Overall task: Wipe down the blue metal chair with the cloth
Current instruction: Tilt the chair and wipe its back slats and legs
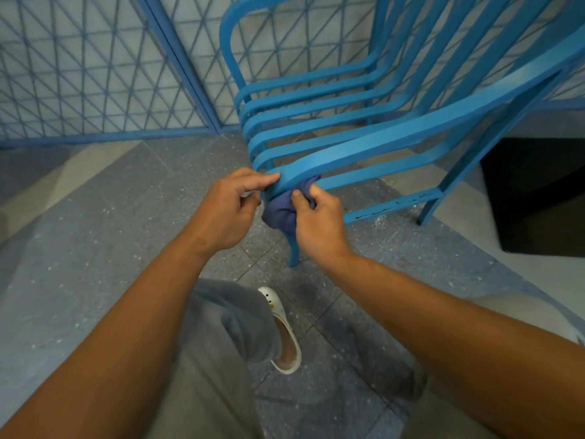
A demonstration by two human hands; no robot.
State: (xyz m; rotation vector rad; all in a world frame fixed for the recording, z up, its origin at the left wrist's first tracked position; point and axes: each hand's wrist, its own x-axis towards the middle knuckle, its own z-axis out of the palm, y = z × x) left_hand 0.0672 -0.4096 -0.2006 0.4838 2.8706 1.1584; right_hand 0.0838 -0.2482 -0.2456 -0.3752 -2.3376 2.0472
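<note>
Off to the left a blue-framed wire mesh fence (pixel 104 74) runs along the speckled grey stone floor (pixel 95 217), and nothing over there has any part in the job. Moving in, the person's left hand (pixel 228 210) is up at the front bend of the nearer armrest, its fingers curled, with thumb and forefinger pinching the edge of the flat bar where it turns down; something pale shows under its fingers, but I can't make out what. Right beside it, the dark blue crumpled cloth (pixel 280 213) is bunched up against the underside of that same bend, just above the front leg, and the right hand (pixel 319 223) grips it with the thumb laid over the top. So the wiping is on that front corner. The blue slatted metal chair (pixel 364 147) stretches away to the right, its seat slats, tall back slats and far armrest all well clear of the cloth. I can't tell by eye which parts are already clean; the paint looks much the same all over, with some chipped or grimy marks along the low side rail on the right. By my reckoning a good deal remains: the legs, that rail and likely the back.
</note>
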